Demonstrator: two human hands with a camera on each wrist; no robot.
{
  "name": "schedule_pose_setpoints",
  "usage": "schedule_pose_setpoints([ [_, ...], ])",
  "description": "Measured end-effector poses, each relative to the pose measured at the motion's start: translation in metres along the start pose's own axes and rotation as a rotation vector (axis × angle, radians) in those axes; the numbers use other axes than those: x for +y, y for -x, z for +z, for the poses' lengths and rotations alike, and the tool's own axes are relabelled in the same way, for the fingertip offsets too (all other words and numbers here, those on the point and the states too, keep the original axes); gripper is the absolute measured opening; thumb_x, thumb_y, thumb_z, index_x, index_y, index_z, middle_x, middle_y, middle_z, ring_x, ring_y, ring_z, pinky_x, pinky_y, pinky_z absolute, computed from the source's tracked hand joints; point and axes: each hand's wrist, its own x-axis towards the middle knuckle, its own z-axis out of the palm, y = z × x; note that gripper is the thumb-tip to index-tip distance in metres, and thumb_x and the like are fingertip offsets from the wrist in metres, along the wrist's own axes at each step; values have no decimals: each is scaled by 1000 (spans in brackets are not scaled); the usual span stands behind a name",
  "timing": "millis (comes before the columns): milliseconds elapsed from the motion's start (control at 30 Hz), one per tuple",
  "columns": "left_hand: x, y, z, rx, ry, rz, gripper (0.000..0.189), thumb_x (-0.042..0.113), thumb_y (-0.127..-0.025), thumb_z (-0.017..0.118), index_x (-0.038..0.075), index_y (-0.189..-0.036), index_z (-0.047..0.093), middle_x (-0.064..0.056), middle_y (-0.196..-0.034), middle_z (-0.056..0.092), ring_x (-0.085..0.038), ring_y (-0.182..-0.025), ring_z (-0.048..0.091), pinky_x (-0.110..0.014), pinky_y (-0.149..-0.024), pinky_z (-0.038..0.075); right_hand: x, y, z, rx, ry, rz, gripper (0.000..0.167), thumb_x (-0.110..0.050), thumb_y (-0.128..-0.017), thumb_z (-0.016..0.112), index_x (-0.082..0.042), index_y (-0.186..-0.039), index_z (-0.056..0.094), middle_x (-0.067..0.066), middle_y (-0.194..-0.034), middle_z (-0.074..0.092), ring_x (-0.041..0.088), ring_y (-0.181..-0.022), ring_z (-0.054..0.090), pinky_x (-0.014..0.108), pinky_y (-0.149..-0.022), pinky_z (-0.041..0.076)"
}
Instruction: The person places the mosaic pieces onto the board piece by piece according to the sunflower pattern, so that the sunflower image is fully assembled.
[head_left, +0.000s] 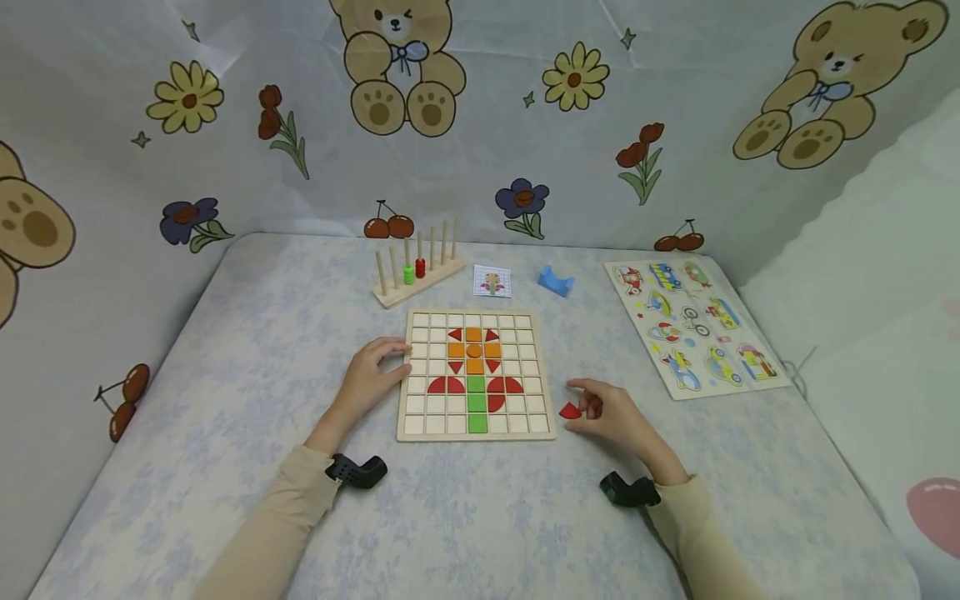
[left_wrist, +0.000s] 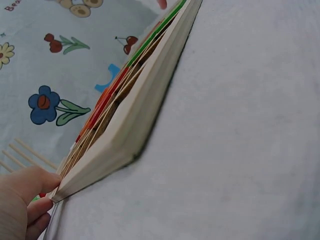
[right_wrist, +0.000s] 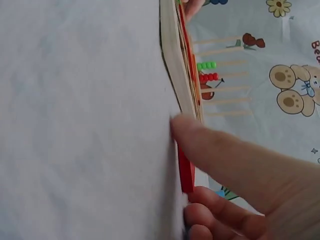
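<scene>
A square wooden grid board (head_left: 441, 436) lies on the table with orange, red and green pieces set in a flower-like pattern. My left hand (head_left: 372, 367) grips its left edge; the left wrist view shows the thumb (left_wrist: 37, 181) at the board's rim and curled fingers beside it. Right of the board, my right hand (head_left: 617, 419) pinches a red quarter-circle piece (head_left: 570, 411) between thumb and fingers, low over the table. Seen edge-on in the right wrist view, the red piece (right_wrist: 185, 171) lies between the thumb and curled fingers. Its underside is hidden.
Behind the board stand a wooden peg rack (head_left: 420, 283) with green and red beads, a small pattern card (head_left: 492, 282) and a blue curved piece (head_left: 556, 282). A picture puzzle board (head_left: 693, 325) lies at the right. A printed cloth (head_left: 480, 167) hangs behind the table.
</scene>
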Motion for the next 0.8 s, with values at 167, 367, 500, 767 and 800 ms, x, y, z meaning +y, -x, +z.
schedule_pose_setpoints([
  [167, -1, 0, 1, -2, 9, -9, 31, 24, -89, 67, 11, -117, 66, -8, -135, 55, -26, -133, 45, -45, -111, 39, 3, -1, 6, 44, -62, -86, 52, -3, -76, 78, 1, -124, 59, 12, -99, 68, 14, -74, 56, 20, -62, 50],
  [367, -1, -1, 2, 3, 11, -3, 31, 24, -89, 67, 10, -117, 66, -8, -135, 55, -27, -132, 45, -46, -111, 39, -3, -7, 14, 125, -42, -71, 42, 0, -77, 76, 2, -117, 63, 12, -93, 69, 4, -69, 53, 19, -61, 51],
  [500, -2, -2, 2, 5, 7, -1, 31, 24, -89, 67, 11, -117, 66, -8, -135, 55, -27, -132, 45, -46, -111, 38, -29, -22, 18, 139, -23, -44, 41, -1, -77, 76, 2, -115, 64, 12, -95, 69, 12, -72, 57, 25, -65, 52],
  [767, 0, -1, 2, 15, -7, -7, 31, 21, -88, 68, 9, -117, 66, -10, -135, 56, -29, -132, 46, -49, -112, 37, -95, -59, 69, -41, -66, -138, 36, -4, -81, 72, 0, -117, 64, 10, -98, 69, 17, -78, 59, 24, -69, 52],
  [800, -1, -1, 3, 17, -9, -8, 31, 21, -88, 68, 9, -117, 66, -10, -135, 56, -29, -131, 46, -49, -111, 37, -99, -62, 75, -65, -71, -149, 36, -4, -82, 72, 0, -117, 64, 9, -98, 68, 17, -77, 58, 23, -67, 52],
])
